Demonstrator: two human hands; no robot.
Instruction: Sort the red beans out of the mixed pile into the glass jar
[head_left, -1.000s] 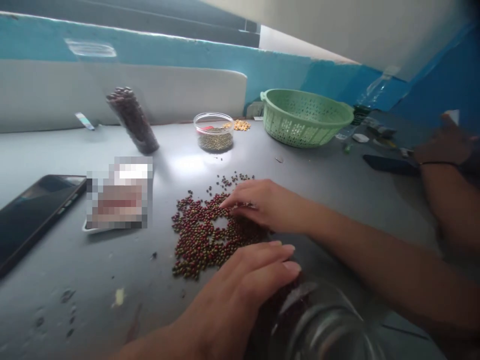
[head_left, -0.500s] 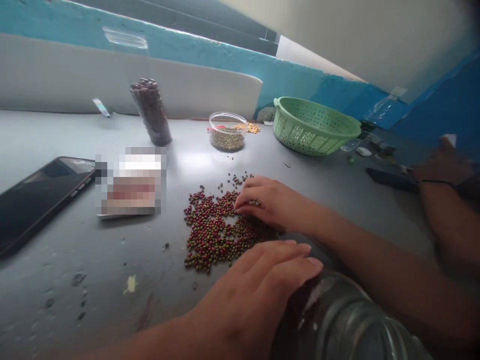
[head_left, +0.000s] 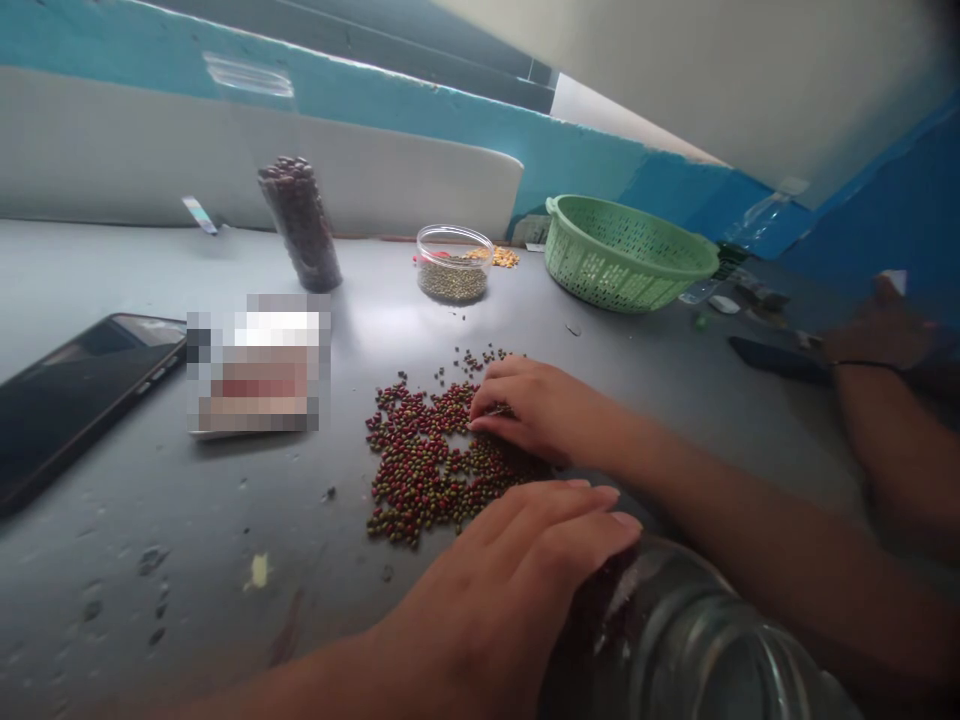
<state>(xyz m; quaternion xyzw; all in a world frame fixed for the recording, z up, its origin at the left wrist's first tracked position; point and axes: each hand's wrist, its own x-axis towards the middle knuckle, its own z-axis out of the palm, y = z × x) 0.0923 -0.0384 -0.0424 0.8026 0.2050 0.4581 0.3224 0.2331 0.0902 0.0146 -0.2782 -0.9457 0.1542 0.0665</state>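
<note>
A spread of small red and green beans (head_left: 420,465) lies loose on the grey table. At its right side my right hand (head_left: 544,410) rests with curled fingers, thumb and fingertips pinched together among the beans. Whatever sits between those fingertips is too small to make out. Nearer to me, my left hand (head_left: 510,580) curves over the side of a clear jar (head_left: 675,620), which lies tilted with its round mouth towards the lower right. Dark red contents show through the jar wall beside my fingers; the hand hides much of it.
Behind the beans stand a tall clear jar of dark beans (head_left: 304,235), a round tub of green beans (head_left: 454,280) and a green basket (head_left: 630,260). A phone (head_left: 82,390) and a blurred-out item (head_left: 259,370) lie left. Another person's hand (head_left: 877,330) is at right.
</note>
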